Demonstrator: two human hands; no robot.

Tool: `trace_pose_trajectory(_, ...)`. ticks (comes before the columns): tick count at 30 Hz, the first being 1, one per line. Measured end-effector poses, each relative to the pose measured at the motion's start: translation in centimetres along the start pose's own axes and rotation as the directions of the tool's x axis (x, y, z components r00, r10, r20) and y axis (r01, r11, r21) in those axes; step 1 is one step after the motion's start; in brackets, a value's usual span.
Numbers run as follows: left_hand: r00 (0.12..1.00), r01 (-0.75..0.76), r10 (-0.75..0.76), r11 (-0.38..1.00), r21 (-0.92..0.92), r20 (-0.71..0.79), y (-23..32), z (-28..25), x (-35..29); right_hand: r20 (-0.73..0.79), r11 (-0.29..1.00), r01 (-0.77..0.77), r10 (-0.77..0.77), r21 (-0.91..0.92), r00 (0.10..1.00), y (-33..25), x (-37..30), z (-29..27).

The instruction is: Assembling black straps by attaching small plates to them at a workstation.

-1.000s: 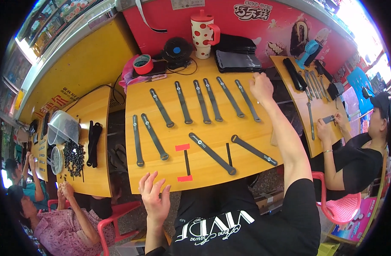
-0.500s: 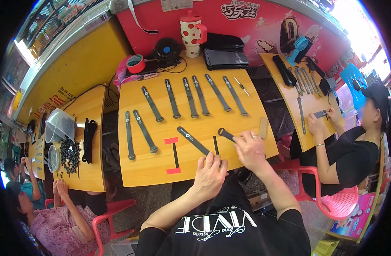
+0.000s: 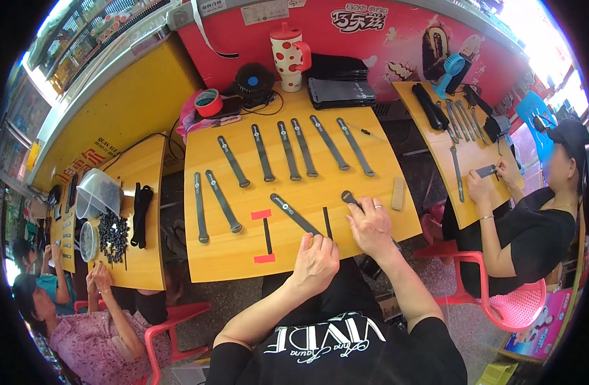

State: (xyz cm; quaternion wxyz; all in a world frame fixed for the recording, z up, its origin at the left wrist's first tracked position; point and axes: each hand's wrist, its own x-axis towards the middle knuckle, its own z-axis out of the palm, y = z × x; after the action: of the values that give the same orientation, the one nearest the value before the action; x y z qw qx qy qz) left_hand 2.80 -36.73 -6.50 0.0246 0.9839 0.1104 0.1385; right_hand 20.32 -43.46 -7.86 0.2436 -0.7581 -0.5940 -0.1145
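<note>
Currently, left of the black stripe, one strap is partly covered by the left fingers; rightward, a looped strap by the right fingers (whether clamped cannot be told).

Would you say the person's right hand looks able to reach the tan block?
Probably yes: the tan block lies near the right hand, only bare tabletop between, though that hand touches a dark strap.

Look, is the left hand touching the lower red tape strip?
Apart. The head view shows bare yellow table between the left hand and the lower red tape strip.
</note>
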Motion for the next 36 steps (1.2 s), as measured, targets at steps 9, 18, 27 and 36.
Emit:
trace_pose_trajectory(9, 0.859, 0.085, -0.170, 0.977, -0.194, -0.482, -2.1, -3.6, 0.3, -0.142, 0.955, -0.014, 0.058, 0.295, 0.988, -1.9, -1.0, -0.6)
trace_pose_trajectory(18, 0.752, -0.224, -0.045, 0.921, -0.318, -0.658, -3.1, -9.7, -4.4, 0.704, -0.800, -0.503, -0.149, 0.327, 0.695, -7.4, 1.0, -0.9)
trace_pose_trajectory(27, 0.938, 0.078, -0.346, 0.231, -0.970, -0.006, -7.2, -7.4, -9.5, 0.423, -0.477, -0.229, 0.353, 0.849, 0.834, -6.0, -0.6, -1.6)
trace_pose_trajectory(36, 0.800, 0.278, -0.398, -0.417, -0.865, 0.449, -6.2, -5.2, -8.0, 0.491, -0.415, -0.303, 0.490, 0.858, 0.720, -5.8, -1.7, -2.2)
